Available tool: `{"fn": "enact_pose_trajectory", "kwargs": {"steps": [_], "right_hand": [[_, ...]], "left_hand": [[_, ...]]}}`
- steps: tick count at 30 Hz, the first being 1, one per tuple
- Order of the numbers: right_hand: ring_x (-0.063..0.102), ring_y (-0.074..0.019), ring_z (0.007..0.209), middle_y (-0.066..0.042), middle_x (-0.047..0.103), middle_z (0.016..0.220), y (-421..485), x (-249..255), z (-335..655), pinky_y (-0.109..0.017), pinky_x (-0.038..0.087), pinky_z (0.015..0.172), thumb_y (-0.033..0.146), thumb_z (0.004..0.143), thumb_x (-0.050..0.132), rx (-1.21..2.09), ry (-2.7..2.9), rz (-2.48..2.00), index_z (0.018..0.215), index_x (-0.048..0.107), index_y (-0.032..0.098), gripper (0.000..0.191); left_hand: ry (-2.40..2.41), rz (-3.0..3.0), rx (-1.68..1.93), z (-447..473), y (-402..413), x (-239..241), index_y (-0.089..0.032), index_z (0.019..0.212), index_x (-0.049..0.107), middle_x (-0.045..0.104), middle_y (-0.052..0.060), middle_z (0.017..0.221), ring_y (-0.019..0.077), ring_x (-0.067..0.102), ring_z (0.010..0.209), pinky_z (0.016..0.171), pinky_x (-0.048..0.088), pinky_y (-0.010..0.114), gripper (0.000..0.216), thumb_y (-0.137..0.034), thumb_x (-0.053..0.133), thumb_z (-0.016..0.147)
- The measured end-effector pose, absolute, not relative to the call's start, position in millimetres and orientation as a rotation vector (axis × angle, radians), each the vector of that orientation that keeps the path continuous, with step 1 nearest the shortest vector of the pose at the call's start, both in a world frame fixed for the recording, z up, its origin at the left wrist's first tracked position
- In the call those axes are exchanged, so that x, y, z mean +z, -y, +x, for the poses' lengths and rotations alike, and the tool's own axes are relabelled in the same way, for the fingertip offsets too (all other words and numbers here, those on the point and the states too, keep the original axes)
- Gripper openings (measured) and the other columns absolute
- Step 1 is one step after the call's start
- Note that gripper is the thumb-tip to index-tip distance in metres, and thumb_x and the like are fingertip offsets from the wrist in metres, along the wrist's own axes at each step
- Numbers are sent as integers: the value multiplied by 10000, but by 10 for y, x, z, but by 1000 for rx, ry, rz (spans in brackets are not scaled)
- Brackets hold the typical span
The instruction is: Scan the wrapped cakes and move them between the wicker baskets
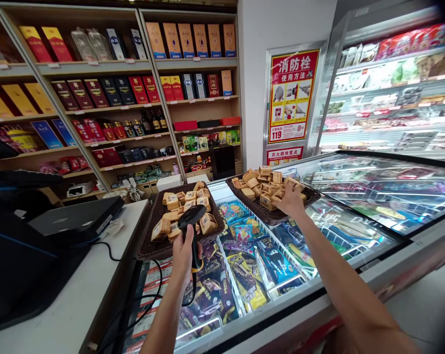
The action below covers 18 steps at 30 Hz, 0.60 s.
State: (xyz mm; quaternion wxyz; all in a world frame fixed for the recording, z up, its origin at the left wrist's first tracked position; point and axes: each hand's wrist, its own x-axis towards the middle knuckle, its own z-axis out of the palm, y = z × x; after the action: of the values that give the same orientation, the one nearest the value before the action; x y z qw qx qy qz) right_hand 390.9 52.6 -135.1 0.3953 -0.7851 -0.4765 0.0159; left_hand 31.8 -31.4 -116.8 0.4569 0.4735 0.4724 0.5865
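Observation:
My left hand [183, 253] is closed around the handle of a black barcode scanner [192, 215], whose head sits in front of the left basket. That dark brown woven basket [152, 248] holds several small tan packaged items [171, 200] with printed labels. Over to the right, a second woven basket [252, 204] carries more of the same small packages [261, 184]. My right hand [292, 199] reaches over its right side with fingers spread, touching or just above the packages there. Whether a package lies under the fingers is hidden.
Both baskets rest on the glass top of a chest freezer [274, 255] full of bagged frozen goods. A white counter [123, 236] with a dark checkout machine [19, 255] and loose cable [149, 295] is at left. Shelves [141, 108] and a lit refrigerated case [392, 93] stand behind.

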Motion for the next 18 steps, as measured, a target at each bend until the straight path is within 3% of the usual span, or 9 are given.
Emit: {"fn": "enact_pose_trajectory", "kwargs": {"steps": [3,6,8,13,18], "right_hand": [[539,-359,1234,-174,515,1355,-432,-1210,3595,-501,480,995,409,501,885,330,1029,-1415,1301,491,225,910],[625,-296,1151,-69,638,1233,-328,-1094,3173,-508,544,948,420,626,820,962,927,-814,1178,547,283,631],[632,-276,1167,-39,679,1186,-278,-1088,2917,-521,540,979,393,713,749,1217,819,-536,1075,589,280,413],[622,-262,1209,-37,718,1141,-245,-1308,2613,-525,470,1088,339,748,678,1337,708,-387,994,648,264,258],[616,-267,1215,-26,702,1183,-241,-1482,2654,-552,462,1078,233,655,618,1320,796,-409,1036,637,274,384]], "left_hand": [[-1156,1150,1427,334,324,-1178,-204,796,528,467,-83,431,100,449,310,323,319,190,570,-758,645,726],[-1111,1159,1464,345,326,-1182,-200,796,532,452,-90,428,93,427,301,324,307,188,566,-748,656,724],[-1098,1165,1469,345,325,-1185,-199,801,535,446,-91,424,90,418,294,321,297,188,562,-743,653,730],[-1061,1161,1426,325,337,-1185,-196,837,535,457,-88,429,86,423,309,334,320,183,568,-750,628,751],[-977,1208,1333,336,374,-1184,-185,862,559,496,-65,443,80,413,317,334,307,176,569,-740,629,759]]}}
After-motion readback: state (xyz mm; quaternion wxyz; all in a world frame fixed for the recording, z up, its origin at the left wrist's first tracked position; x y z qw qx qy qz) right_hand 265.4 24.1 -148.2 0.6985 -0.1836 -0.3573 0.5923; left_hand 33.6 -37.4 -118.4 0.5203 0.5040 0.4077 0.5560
